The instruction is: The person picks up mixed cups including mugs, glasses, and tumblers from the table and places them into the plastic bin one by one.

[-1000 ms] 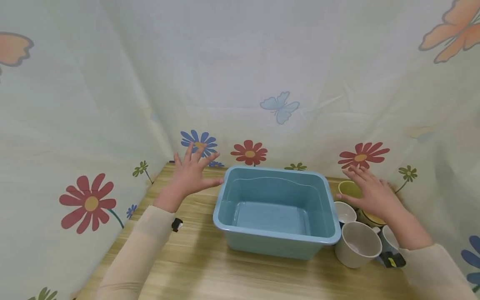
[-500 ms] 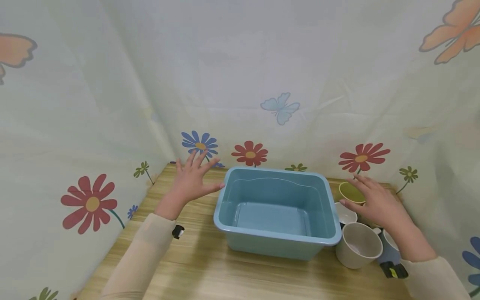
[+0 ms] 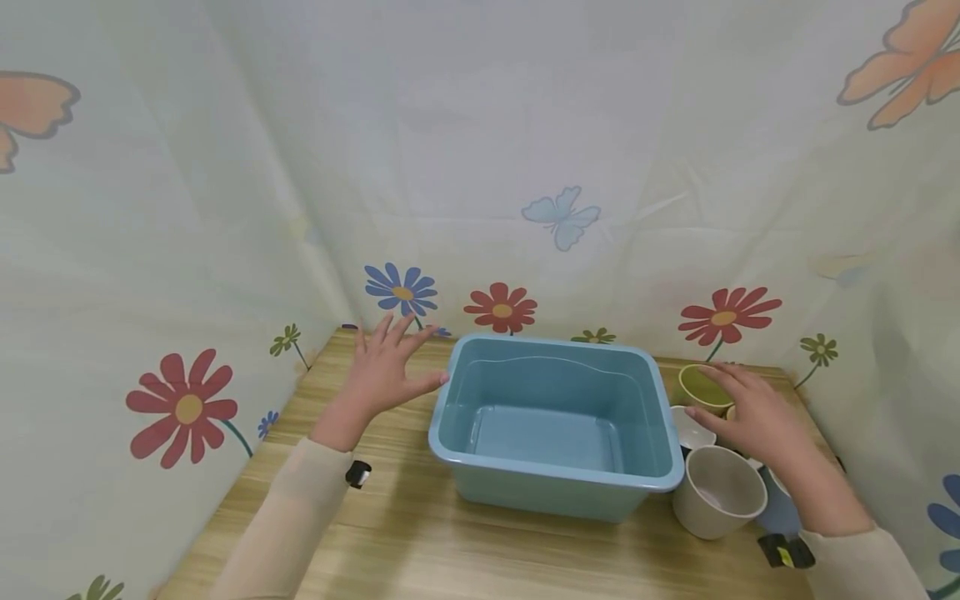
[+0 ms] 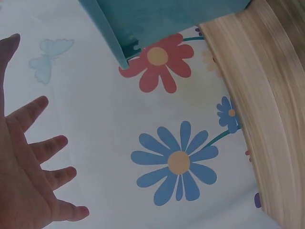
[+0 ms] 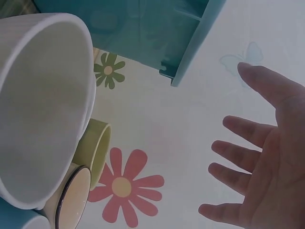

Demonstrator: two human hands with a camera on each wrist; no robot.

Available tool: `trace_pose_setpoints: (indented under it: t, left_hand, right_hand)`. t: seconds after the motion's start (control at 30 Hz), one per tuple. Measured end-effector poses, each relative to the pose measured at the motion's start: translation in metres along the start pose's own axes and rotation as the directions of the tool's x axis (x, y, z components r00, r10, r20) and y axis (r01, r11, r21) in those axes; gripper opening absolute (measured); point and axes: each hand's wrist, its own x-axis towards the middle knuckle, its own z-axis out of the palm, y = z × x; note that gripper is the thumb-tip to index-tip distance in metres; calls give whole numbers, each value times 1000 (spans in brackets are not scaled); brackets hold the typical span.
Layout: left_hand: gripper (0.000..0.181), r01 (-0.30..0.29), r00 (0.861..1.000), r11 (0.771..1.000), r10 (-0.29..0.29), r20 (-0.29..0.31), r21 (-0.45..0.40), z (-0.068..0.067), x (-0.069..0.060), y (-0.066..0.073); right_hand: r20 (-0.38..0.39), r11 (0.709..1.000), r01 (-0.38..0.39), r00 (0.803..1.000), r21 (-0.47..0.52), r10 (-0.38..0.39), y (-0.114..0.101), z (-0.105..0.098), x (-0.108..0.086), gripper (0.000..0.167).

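Observation:
A blue plastic basin with nothing in it stands on the wooden table in the head view. My left hand, fingers spread, is by the basin's left rim, its thumb tip close to that rim; it holds nothing. Over the cups to the right of the basin hovers my right hand, fingers apart and holding nothing. Both palms show in the wrist views, the left hand and the right hand, each free of any object. Whether the left thumb touches the rim, I cannot tell.
Several cups cluster right of the basin: a large whitish mug, a green cup, a small white cup, a blue cup and a cream dark-rimmed cup. A flowered curtain hangs behind the wooden table.
Both hands have lowered slightly in the head view, and the right one has shifted a little to the right. The basin and cups stay where they were.

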Motion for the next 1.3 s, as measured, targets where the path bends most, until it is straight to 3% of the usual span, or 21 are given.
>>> trace_pose_setpoints:
  t: [0.3, 0.6, 0.93, 1.07, 1.3]
  left_hand:
    - [79, -4, 1000, 1000, 5, 9, -17, 8, -4, 0]
    - [79, -17, 1000, 997, 16, -17, -78, 15, -10, 1]
    - [78, -31, 997, 987, 20, -69, -155, 23, -14, 1]
    - [75, -17, 998, 978, 2, -70, -207, 27, -17, 1]
    - [71, 43, 999, 944, -47, -2, -327, 32, -21, 1]
  right_hand:
    - [-21, 1000, -3, 1000, 13, 3, 2, 7, -6, 76]
    - [-44, 1000, -17, 999, 6, 17, 1, 12, -14, 75]
    - [-10, 996, -81, 997, 44, 82, 3, 17, -20, 73]
    - [8, 993, -107, 994, 57, 107, 4, 19, -22, 72]
    - [-1, 994, -82, 997, 73, 82, 9, 25, -26, 66]
